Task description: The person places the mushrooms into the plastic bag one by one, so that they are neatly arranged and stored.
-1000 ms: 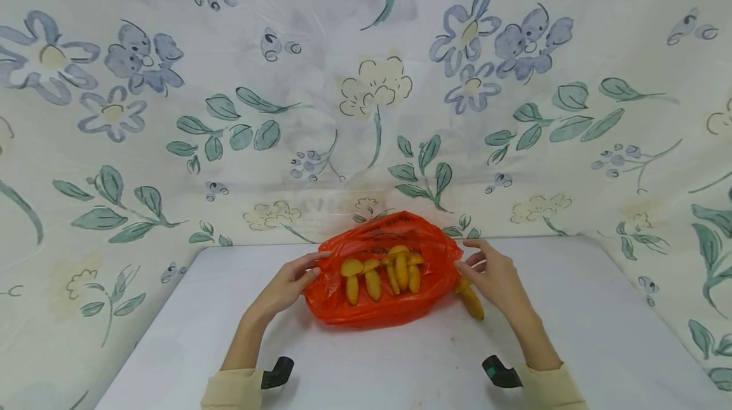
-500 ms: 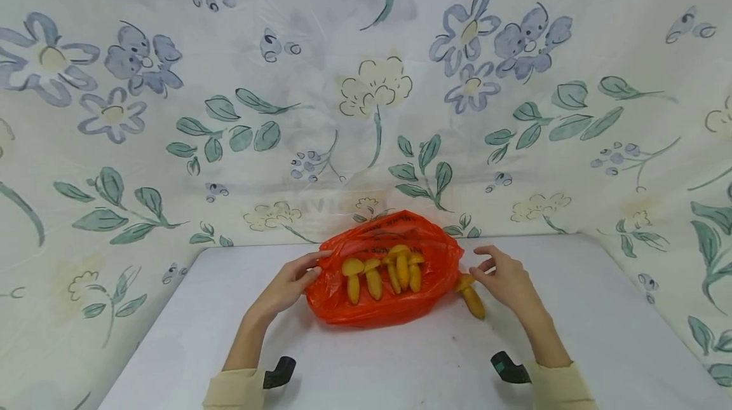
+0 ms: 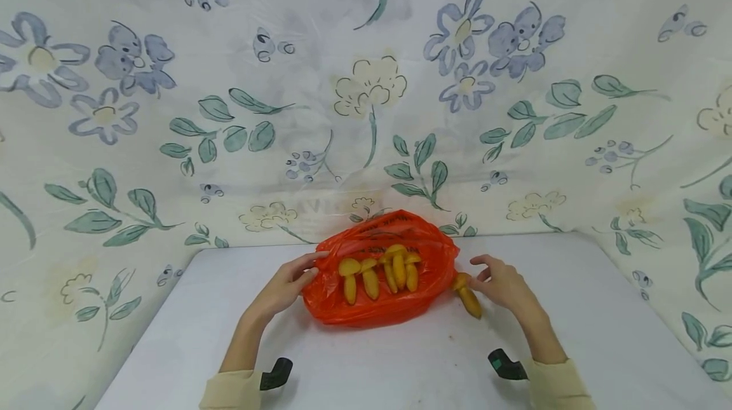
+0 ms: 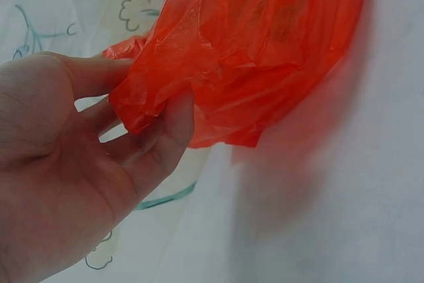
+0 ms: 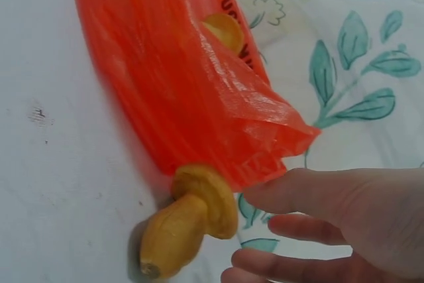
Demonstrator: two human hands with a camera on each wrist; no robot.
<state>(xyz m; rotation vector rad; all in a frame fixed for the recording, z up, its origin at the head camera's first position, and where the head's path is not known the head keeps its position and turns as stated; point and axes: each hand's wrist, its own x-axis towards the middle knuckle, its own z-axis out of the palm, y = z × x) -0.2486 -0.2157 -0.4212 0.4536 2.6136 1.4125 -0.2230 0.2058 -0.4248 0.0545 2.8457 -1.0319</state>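
Note:
A red plastic bag (image 3: pixel 372 311) lies spread at the back of the table, with several yellow-brown toy-like mushrooms (image 3: pixel 350 289) in its opening. My left hand (image 3: pixel 286 286) holds the bag's left edge between thumb and fingers; the left wrist view shows the red film pinched there. Outside the bag, off its right side, one more mushroom (image 5: pixel 175 230) lies on the table with its cap toward the bag. My right hand (image 3: pixel 503 284) is beside that mushroom, fingers apart. Its thumb is close to the cap; whether they touch I cannot tell.
The white table (image 3: pixel 372 372) extends in front of the bag and to both sides. A flower-patterned cloth (image 3: pixel 366 143) hangs behind the table's back edge. Dark wrist cameras (image 3: pixel 277 373) stick out by both sleeves.
My right hand has let go of the bag's right edge, drawn back to the right, then come down beside the loose mushroom. The left hand keeps its hold on the bag.

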